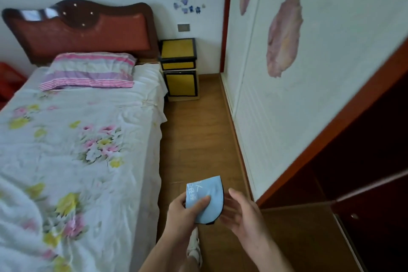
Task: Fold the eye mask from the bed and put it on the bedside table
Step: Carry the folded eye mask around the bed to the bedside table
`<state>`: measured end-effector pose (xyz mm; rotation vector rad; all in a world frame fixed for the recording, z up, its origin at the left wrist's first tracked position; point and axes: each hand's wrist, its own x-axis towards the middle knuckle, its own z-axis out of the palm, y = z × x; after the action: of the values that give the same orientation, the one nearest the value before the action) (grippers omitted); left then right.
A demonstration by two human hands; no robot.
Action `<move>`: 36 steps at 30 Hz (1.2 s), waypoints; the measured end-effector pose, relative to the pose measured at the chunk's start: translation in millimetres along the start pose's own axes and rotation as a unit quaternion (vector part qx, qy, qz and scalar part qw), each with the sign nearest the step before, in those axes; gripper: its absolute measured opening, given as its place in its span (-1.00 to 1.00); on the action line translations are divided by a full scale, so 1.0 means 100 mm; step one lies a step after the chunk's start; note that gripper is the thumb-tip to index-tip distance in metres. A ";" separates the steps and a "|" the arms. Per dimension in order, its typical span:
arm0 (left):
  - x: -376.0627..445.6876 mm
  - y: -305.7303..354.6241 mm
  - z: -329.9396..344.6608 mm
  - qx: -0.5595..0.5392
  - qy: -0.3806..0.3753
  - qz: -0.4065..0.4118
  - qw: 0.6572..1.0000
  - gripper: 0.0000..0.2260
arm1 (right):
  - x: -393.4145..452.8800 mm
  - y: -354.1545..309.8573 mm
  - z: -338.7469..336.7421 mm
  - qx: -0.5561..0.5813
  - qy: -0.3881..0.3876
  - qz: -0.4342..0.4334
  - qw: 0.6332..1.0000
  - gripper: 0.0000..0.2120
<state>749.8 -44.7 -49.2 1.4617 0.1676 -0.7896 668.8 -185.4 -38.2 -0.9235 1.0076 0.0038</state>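
Low in the frame's centre, the left hand is pinching the folded eye mask; the right hand is hovering beside it, open and empty. Keeping that pinch firm should be holding the fold until the bedside table, upper centre

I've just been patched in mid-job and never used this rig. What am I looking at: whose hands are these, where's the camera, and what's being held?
There is no machine here: a person wears one camera on the head, looking forward and down. The left hand pinches a light blue eye mask, which looks folded in half. The right hand is open beside it, not holding anything. To the left is the bed with a floral sheet and a striped pillow. The yellow bedside table stands ahead by the headboard, its top looking bare. The person stands on the wooden floor beside the bed.
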 end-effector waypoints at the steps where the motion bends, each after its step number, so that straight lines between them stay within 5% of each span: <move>1: 0.18 0.14 -0.06 -0.006 0.006 0.002 1.000 -0.54 | 0.14 -0.13 0.13 -0.008 0.002 -0.001 1.000 -0.71; 10: 1.60 1.42 -0.54 -0.026 0.022 0.038 0.999 -0.49 | 1.23 -1.21 1.41 -0.028 -0.015 0.001 0.999 -0.67; 19: 2.60 2.05 -0.72 -0.023 0.055 0.019 0.998 -0.64 | 2.10 -1.87 2.07 -0.038 -0.032 0.019 0.999 -0.66; 36: 5.17 3.70 0.06 -0.002 0.113 0.026 0.993 -0.71 | 4.41 -4.10 2.79 -0.069 -0.094 -0.009 0.993 -0.78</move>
<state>1341.6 -276.5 -32.2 1.5442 0.3014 -0.5796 1283.7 -435.6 -29.9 -1.0386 0.8310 0.1450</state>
